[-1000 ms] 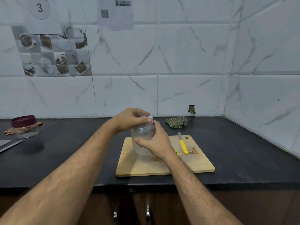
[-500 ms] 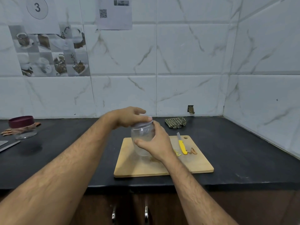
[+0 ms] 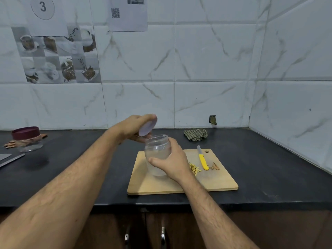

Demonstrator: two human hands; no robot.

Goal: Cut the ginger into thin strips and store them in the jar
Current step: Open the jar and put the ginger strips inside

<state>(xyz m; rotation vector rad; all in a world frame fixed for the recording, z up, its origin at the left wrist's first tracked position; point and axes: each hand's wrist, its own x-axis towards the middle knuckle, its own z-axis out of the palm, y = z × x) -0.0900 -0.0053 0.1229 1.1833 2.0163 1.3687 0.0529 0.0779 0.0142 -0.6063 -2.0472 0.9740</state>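
A clear plastic jar (image 3: 156, 153) stands above the wooden cutting board (image 3: 215, 182), its mouth uncovered. My right hand (image 3: 173, 162) grips the jar's side. My left hand (image 3: 133, 126) holds the jar's pale lid (image 3: 147, 127) lifted and tilted just above and left of the mouth. Thin ginger strips (image 3: 194, 168) lie in a small pile on the board right of my right hand. A yellow-handled knife (image 3: 203, 159) rests beside them, and ginger peel scraps (image 3: 215, 166) lie further right.
A second jar with a maroon lid (image 3: 27, 139) stands at the far left on the black counter (image 3: 269, 168), with brown scraps around it. A green checked cloth (image 3: 196, 134) lies by the back wall. Flat grey pieces (image 3: 9, 159) sit at the left edge.
My left hand has lifted the lid off the jar and tilted it up; earlier it sat over the lid on the jar. My right hand keeps its grip on the jar.
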